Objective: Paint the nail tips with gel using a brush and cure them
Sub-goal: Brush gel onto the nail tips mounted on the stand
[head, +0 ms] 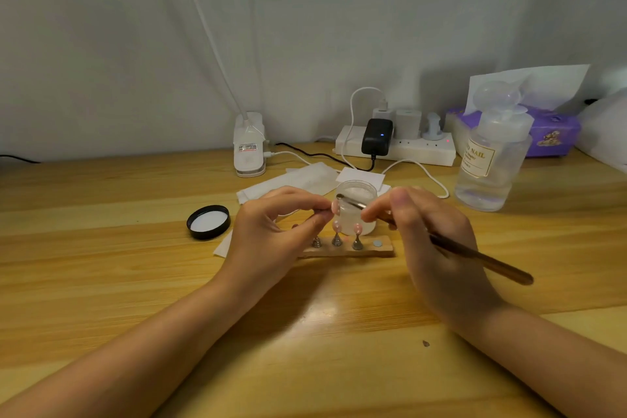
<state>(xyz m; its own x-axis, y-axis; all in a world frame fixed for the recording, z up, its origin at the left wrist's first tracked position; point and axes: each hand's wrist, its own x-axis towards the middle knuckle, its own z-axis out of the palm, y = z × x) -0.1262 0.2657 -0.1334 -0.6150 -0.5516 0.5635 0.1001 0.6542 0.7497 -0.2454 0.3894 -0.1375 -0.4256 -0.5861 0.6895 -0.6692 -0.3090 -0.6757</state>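
My left hand [274,231] pinches a pink nail tip [336,206] between thumb and fingers, held above a wooden stand [380,249]. My right hand [437,248] grips a brown brush [481,260], its metal ferrule and bristles reaching left to the held tip. Two more pink nail tips [357,229] sit on small metal holders on the stand. Just behind them stands an open clear jar [358,193] of gel.
A black jar lid [208,222] lies at the left on the wooden table [101,265]. White wipes [298,180], a white clip lamp [249,146], a power strip [397,146], a clear pump bottle [492,159] and a purple tissue box [553,132] stand behind.
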